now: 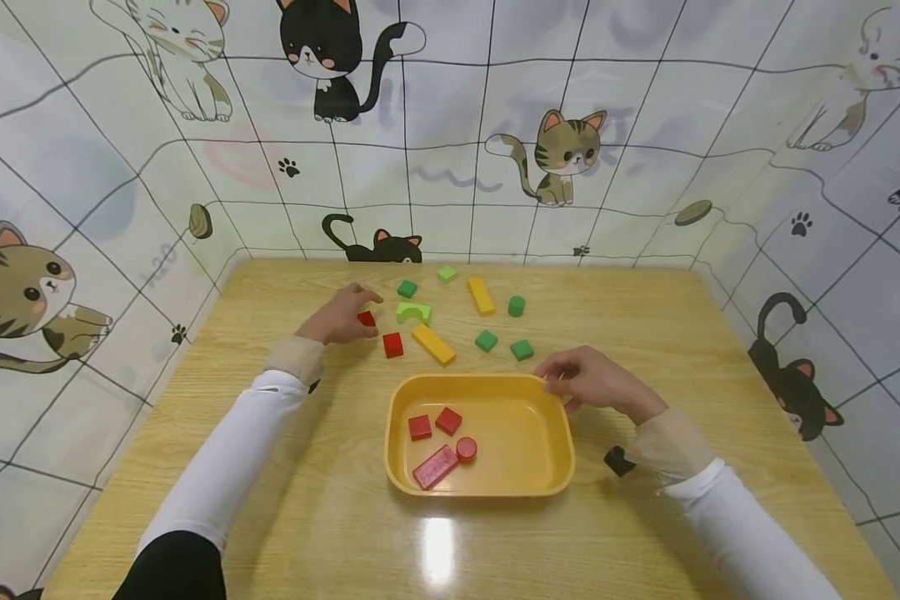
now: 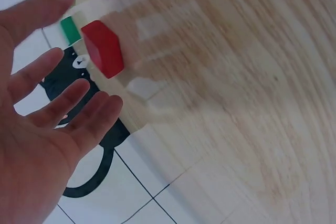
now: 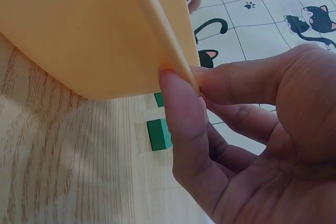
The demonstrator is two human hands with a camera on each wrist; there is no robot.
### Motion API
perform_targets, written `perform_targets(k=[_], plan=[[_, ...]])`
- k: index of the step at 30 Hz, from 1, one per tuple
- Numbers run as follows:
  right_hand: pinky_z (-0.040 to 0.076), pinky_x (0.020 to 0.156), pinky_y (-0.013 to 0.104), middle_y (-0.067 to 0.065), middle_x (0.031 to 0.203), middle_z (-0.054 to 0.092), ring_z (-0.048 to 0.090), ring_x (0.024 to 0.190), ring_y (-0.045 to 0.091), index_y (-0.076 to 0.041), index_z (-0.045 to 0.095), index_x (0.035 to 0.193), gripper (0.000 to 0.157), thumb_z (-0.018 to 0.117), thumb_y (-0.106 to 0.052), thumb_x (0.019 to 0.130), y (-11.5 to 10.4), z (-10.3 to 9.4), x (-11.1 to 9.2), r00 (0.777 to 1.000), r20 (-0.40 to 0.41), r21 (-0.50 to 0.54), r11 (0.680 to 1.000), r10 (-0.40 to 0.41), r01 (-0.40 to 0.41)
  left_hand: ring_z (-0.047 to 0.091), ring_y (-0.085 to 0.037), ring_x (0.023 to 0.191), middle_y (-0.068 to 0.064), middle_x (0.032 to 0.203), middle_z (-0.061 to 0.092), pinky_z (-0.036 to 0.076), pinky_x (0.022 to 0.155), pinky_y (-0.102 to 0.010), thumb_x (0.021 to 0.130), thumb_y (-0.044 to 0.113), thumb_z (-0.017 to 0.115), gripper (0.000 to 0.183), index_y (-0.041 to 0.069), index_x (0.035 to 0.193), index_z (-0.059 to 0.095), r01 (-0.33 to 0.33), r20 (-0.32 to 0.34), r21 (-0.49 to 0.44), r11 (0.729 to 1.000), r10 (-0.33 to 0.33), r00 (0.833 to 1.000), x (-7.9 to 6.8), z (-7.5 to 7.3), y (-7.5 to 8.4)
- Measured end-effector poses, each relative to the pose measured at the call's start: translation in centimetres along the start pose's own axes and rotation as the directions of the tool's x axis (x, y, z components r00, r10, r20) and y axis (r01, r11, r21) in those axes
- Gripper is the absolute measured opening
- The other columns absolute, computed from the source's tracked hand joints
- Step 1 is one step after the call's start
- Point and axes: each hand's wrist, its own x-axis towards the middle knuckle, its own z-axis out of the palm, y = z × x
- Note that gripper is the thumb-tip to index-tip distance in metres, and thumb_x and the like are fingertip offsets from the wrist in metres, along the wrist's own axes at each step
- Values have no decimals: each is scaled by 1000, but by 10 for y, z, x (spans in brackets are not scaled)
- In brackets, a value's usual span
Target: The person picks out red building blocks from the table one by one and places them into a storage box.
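Note:
My left hand (image 1: 341, 315) is over the far left of the table, fingers spread around a red block (image 1: 366, 318). In the left wrist view this red block (image 2: 103, 49) lies between thumb and fingertips, with a gap visible. Another red block (image 1: 393, 345) sits just to its right. With thumb and finger, my right hand (image 1: 592, 379) pinches the far right rim of a yellow plastic tray (image 1: 521, 433). Inside the tray, on its left side, lie two red square blocks (image 1: 448, 421), a red cylinder (image 1: 467, 450) and a long red block (image 1: 436, 467).
Beyond the tray lie yellow bars (image 1: 433, 344), a light green arch (image 1: 414, 312), a green cylinder (image 1: 517, 306) and several green blocks (image 1: 486, 340). A wall sheet printed with cats (image 1: 450, 175) encloses the wooden table (image 1: 307, 517) at back and sides.

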Motion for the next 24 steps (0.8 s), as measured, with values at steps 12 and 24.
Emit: perform_targets(k=[12,24], plan=[[65,68,38,12,100,68,65,83,20,-5,71,121,25,65,-9,97,2,2,-1,1000,-13,-12,1000,-6,6,56,-33,100,-20,111,61,54,95,-46,88,-1,61,27,-1,113,71,-77,7,158,984,77,997,11,10,0],[65,69,39,11,98,67,64,81,19,-4,71,121,25,66,-9,97,-1,4,-2,999,-33,-29,1000,5,-6,57,-33,101,-18,106,65,54,96,-45,85,-5,61,21,-1,101,74,-45,12,150,988,43,999,12,7,3]])
